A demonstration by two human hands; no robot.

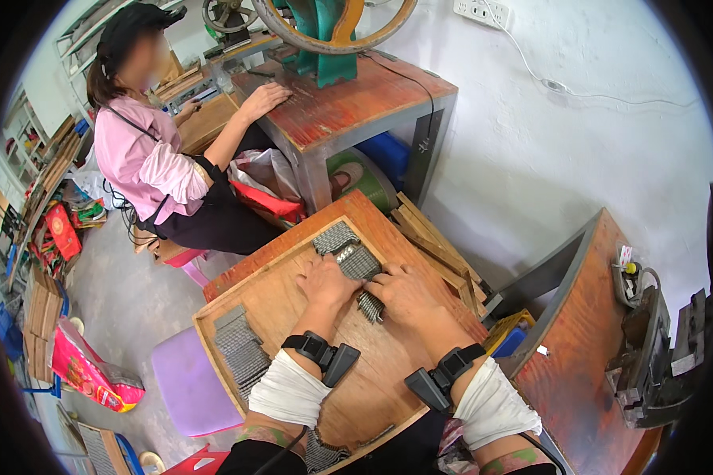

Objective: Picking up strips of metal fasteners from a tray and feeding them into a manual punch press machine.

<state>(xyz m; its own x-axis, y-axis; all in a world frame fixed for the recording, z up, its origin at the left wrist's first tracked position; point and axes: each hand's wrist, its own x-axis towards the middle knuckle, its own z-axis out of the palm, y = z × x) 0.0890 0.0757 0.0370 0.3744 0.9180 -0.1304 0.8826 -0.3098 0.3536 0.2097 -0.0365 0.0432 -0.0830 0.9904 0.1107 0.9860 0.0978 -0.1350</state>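
Observation:
A shallow wooden tray (293, 273) lies in front of me with rows of small, thin grey metal pieces in it; their exact kind is too small to tell. At the tray's far end, my left hand (327, 285) rests beside a block of these pieces (360, 261), its fingers apart and its thumb reaching toward my right hand. My right hand (408, 294) has its fingers curled at the end of a short row of metal pieces (370, 306), which sticks out below the fingertips. Another batch of grey pieces (240, 346) lines the tray's left side. More lie near my body, partly behind my left forearm.
A person in a pink top (146, 158) sits at the far left, one hand on a red-brown machine table (348, 103). A purple stool (190, 384) stands left of the tray. Wooden strips (436, 249) lean behind it. On the right, another workbench (582, 380) carries a dark metal device (650, 356).

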